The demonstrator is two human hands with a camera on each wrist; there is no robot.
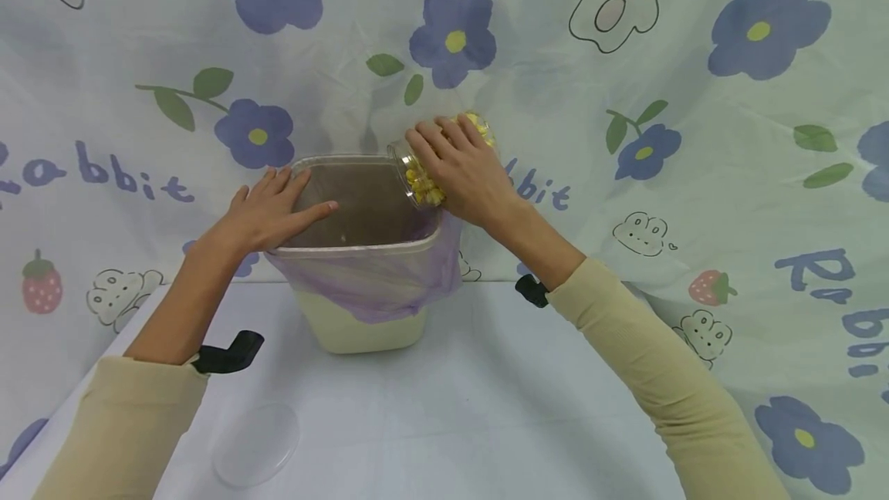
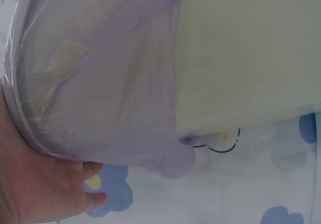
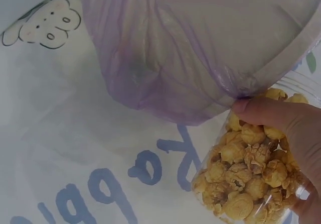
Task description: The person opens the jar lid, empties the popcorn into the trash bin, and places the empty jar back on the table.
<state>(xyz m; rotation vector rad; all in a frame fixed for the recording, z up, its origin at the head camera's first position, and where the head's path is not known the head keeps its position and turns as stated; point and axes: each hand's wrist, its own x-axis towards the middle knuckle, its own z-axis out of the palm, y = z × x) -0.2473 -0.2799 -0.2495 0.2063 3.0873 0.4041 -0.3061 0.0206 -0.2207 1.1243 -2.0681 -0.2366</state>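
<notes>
A cream trash bin stands upright, lined with a thin purple trash bag folded down over its rim. My left hand rests on the bin's left rim, its fingers stretched out. At the right rim, my right hand grips a clear plastic jar of popcorn. The jar lies tilted, its mouth pointing left and down over the bin's opening. In the right wrist view, golden caramel popcorn fills much of the jar, and the thumb presses its side close to the bag. The bin's floor is hidden.
A clear round lid lies flat on the white table, in front and left of the bin. Behind the bin hangs a white cloth printed with blue flowers and rabbits.
</notes>
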